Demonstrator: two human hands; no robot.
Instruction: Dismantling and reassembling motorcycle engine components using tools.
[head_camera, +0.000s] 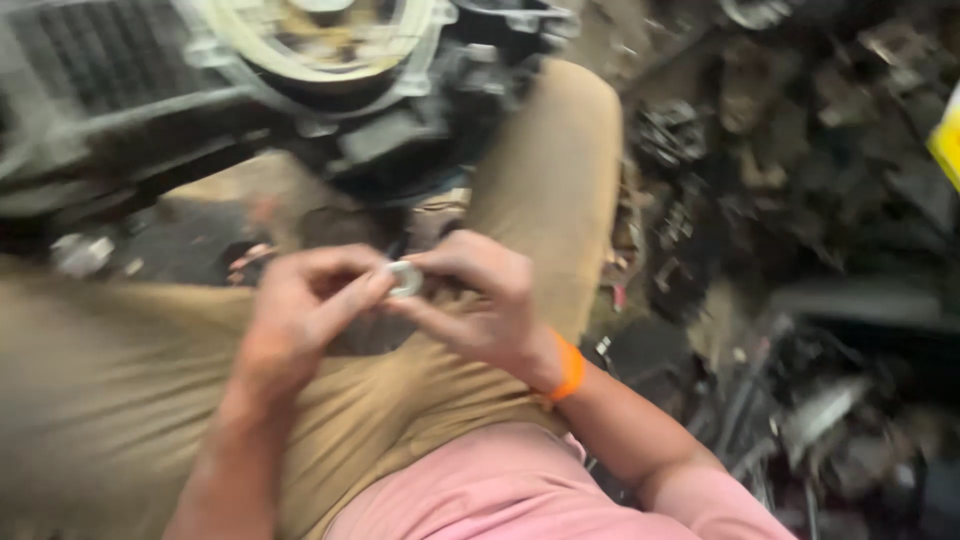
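Over the lap: both hands meet above tan trousers (110, 390).
Left hand (300, 315): pinching a small pale ring (404, 279).
Right hand (480, 300): fingertips pinching the same ring; orange wristband (570, 368).

1 head-worn view, looking steeply down, close over lap and knees (540, 200), dark machine (330, 90) ahead, cluttered floor (800, 200) at right

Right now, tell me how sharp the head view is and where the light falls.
Head view: motion blur smears the whole frame, so the small pale ring pinched between the left hand and the right hand shows no fine detail; soft, even light falls on the tan trousers, without hard shadows; the dark machine parts on the right are dim and indistinct; no glare.
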